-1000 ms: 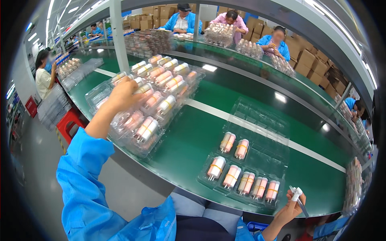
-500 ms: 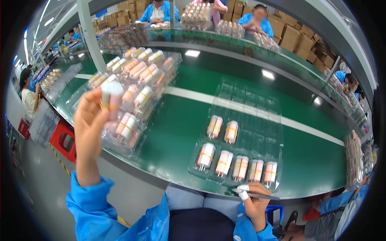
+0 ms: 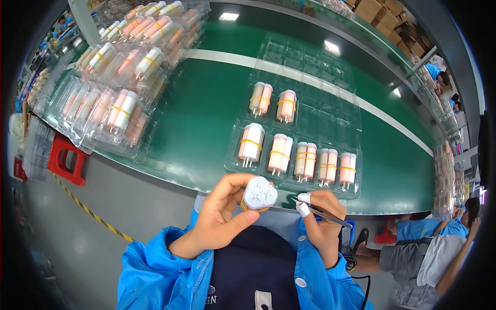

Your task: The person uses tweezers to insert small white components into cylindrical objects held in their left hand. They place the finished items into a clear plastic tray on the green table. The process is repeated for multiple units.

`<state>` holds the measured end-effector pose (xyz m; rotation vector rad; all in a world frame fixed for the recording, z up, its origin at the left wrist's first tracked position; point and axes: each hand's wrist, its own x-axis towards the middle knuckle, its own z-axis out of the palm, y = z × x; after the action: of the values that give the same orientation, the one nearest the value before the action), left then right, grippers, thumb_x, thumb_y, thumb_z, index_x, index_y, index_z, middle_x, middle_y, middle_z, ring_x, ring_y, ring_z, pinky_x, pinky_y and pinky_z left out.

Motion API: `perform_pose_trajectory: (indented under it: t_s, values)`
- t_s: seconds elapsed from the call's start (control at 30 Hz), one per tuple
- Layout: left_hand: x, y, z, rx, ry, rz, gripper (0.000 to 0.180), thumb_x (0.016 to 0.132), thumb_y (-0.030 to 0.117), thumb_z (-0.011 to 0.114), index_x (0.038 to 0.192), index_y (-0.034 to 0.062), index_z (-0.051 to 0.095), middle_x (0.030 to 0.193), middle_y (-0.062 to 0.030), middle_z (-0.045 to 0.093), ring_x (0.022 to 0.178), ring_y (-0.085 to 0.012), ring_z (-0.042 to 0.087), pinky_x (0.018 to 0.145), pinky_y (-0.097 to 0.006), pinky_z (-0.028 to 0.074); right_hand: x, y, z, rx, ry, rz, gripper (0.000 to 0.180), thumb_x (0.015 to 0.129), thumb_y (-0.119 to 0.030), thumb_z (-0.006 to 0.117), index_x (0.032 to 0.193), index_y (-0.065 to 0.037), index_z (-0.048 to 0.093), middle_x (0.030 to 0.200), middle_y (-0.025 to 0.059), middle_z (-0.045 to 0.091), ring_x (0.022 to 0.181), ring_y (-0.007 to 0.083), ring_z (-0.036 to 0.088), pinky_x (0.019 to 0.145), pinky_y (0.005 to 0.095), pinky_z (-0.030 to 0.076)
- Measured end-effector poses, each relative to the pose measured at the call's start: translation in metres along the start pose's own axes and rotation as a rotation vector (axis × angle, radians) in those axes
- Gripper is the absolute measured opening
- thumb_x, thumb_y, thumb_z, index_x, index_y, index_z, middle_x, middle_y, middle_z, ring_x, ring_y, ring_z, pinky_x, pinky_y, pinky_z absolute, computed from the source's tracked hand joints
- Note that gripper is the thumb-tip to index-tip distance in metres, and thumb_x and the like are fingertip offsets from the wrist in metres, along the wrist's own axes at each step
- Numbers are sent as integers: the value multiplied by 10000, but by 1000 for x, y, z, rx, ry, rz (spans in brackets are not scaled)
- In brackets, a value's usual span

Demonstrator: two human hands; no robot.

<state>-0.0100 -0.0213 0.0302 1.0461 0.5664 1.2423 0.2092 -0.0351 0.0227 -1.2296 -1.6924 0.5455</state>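
My left hand [image 3: 223,214] grips a rubber-banded bundle of cylinders [image 3: 260,193] in front of my body, with its pale, three-lobed end turned up toward me. A yellow band shows below that end; the rest is hidden by my fingers. In my right hand [image 3: 324,219], a pair of dark metal tweezers [image 3: 330,217] lies between thumb and finger, tips pointing left toward the bundle but apart from it. White covers wrap the tips of that thumb and finger. Beyond both hands, a clear plastic tray [image 3: 316,114] holds several pink and white bundles [image 3: 279,153] with metal prongs in its nearer rows.
Stacked clear trays [image 3: 173,70] full of similar bundles stand at the left of the green table [image 3: 196,139]. A red stool [image 3: 67,160] sits on the floor below. More filled trays [image 3: 444,181] are piled at the far right, near a seated person in blue [image 3: 426,228].
My left hand has brought the bundle from the stacked trays at the left to the middle, near my right hand. The view has tilted down. The tweezers stay in my right hand.
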Motion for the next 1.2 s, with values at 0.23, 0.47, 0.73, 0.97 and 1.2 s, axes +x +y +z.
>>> perform_pose_trajectory:
  t_s: [0.23,0.47,0.73,0.97,1.2]
  values:
    - [0,-16,-10,400,-58,250,484,802,44,682,1210,-25,431,1161,-191,540,1091,-239,536,942,-357,430,-1,-13,1,491,163,173,190,745,13,695,935,26,683,870,174,669,753,214,660,688,306,544]
    - [0,-18,-13,655,-82,348,470,765,33,703,1166,-24,464,1139,-203,538,1070,-259,535,913,-351,438,16,-38,8,660,94,100,192,714,3,724,900,34,687,889,200,673,815,270,680,693,333,564]
    - [-1,-29,-10,605,4,406,482,708,-10,729,1139,-25,513,1117,-202,548,1025,-289,564,878,-344,452,23,-44,10,458,15,-82,213,717,-3,743,920,29,687,895,197,681,784,250,684,652,312,554]
    - [0,-27,-12,405,-101,298,461,814,41,678,1216,-32,464,1168,-202,493,1073,-258,541,913,-354,456,32,-44,5,356,-33,-192,216,710,16,746,917,29,687,876,194,682,766,257,692,648,305,557]
    - [1,-23,-9,262,-138,203,474,851,142,661,1231,-56,458,1174,-188,492,1074,-242,509,935,-340,402,38,-46,5,336,-59,-172,224,694,17,752,909,20,688,879,180,686,767,255,693,649,305,560]
